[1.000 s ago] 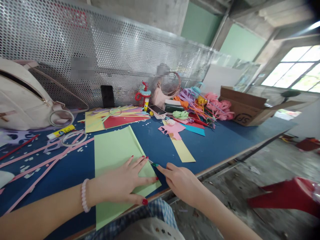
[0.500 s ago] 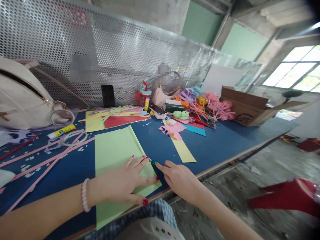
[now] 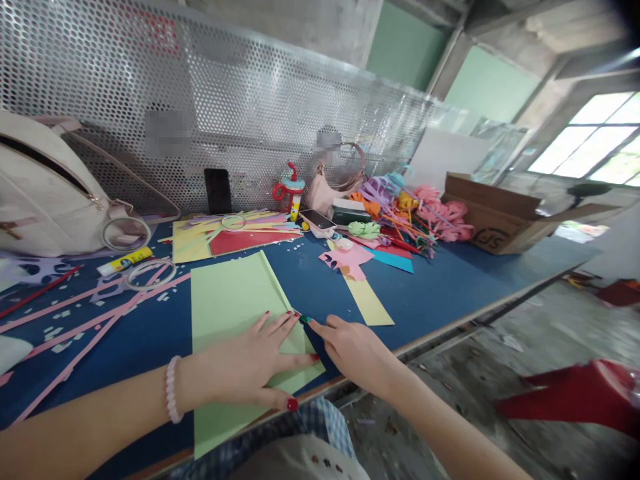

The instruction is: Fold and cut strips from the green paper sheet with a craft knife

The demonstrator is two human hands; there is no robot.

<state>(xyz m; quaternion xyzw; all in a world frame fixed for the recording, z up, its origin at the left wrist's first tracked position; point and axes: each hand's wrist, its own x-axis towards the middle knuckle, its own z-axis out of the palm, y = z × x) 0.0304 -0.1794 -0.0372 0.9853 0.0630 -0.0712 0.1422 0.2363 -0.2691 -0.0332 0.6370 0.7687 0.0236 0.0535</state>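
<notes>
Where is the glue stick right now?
In the head view, the glue stick lies far left on the blue table, just below the white bag and beside a tape ring.

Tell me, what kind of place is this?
Probably a paper-craft workshop: a long blue worktable strewn with coloured paper flowers, pink paper strips and a yellow glue stick, under a bare concrete wall.

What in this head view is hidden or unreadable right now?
- Green sheet: part under the left hand is covered; near corner hidden by clothing.
- Right hand: fingertip contact at the fold too small to judge.
- Two patches on the mesh panel: blurred.
- Box contents: hidden by its walls.
</notes>
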